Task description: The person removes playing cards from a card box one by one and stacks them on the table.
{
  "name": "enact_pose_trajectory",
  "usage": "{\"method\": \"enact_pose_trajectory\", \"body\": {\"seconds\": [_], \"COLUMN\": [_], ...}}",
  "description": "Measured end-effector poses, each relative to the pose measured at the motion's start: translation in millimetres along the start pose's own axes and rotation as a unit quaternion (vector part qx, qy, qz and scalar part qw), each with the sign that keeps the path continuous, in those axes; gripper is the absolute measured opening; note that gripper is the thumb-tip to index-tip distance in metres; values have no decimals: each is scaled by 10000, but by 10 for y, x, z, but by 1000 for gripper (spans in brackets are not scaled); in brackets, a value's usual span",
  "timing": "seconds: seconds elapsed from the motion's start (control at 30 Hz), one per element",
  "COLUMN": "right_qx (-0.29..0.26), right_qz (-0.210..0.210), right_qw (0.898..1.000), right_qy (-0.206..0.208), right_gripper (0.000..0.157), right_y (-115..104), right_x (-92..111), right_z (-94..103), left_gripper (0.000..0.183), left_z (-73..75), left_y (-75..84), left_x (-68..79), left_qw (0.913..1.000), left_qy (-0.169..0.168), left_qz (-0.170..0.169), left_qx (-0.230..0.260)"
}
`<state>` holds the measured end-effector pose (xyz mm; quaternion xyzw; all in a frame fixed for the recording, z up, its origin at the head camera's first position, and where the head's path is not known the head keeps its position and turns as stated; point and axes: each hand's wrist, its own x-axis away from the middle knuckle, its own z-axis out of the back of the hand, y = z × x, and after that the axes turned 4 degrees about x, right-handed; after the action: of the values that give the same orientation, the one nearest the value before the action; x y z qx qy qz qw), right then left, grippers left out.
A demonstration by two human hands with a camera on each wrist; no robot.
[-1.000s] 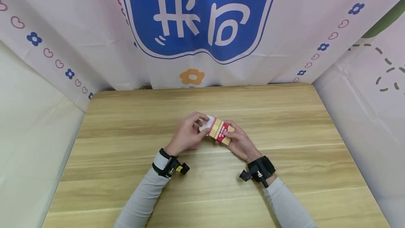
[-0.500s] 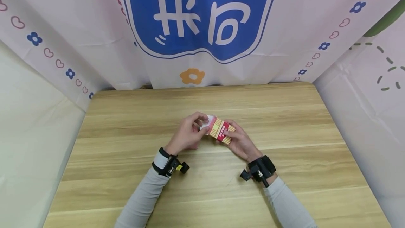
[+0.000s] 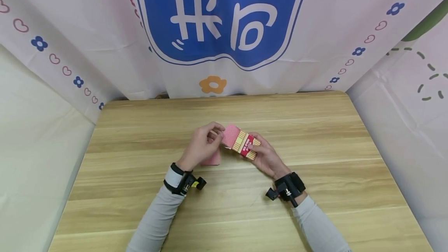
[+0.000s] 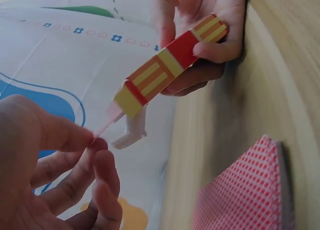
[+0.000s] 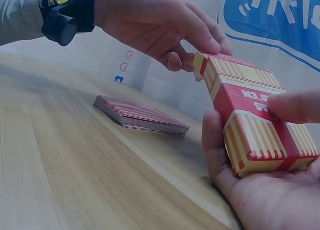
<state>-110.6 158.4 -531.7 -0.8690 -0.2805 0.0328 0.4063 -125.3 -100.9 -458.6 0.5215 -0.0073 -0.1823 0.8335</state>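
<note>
A red-and-yellow striped card box (image 3: pixel 246 146) lies tilted in my right hand (image 3: pixel 268 162), its thumb across the front and its fingers beneath. From the box's open end sticks a pink-patterned playing card (image 3: pixel 231 135). My left hand (image 3: pixel 196 146) pinches the card's outer edge between thumb and finger; edge-on in the left wrist view, the card (image 4: pixel 104 129) looks thin. Below it hangs a white flap (image 4: pixel 132 130). On the table under my left hand sits a stack of pink-backed playing cards (image 5: pixel 142 115), partly hidden by that hand in the head view.
The wooden table (image 3: pixel 224 213) spreads around both hands. A white curtain (image 3: pixel 105 30) with a blue printed emblem hangs behind its far edge, and pale sheets stand along both sides. Each wrist wears a black strapped camera (image 3: pixel 288 189).
My left hand has shifted slightly left and toward me. The card's pink back now shows where white was visible at the box's mouth. My right hand and the box have stayed put.
</note>
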Motion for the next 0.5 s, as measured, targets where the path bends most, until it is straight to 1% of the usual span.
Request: {"method": "enact_pose_trajectory", "body": {"seconds": [0.1, 0.2, 0.37, 0.5], "right_qx": [-17, -44, -82, -54], "right_qz": [4, 31, 46, -11], "right_qw": [10000, 10000, 10000, 9999], "right_qy": [20, -22, -26, 104], "right_gripper": [40, 40, 41, 41], "right_y": [5, 10, 7, -8], "right_x": [-2, 0, 3, 5], "right_z": [2, 3, -6, -20], "left_gripper": [18, 20, 26, 26], "left_z": [56, 124, 244, 350], "left_y": [14, 31, 64, 66], "left_x": [5, 12, 32, 33], "left_qw": [9999, 9997, 9976, 9933], "left_qy": [113, 204, 393, 549], "left_qz": [60, 85, 243, 444], "left_qx": [-4, 122, 510, 917]}}
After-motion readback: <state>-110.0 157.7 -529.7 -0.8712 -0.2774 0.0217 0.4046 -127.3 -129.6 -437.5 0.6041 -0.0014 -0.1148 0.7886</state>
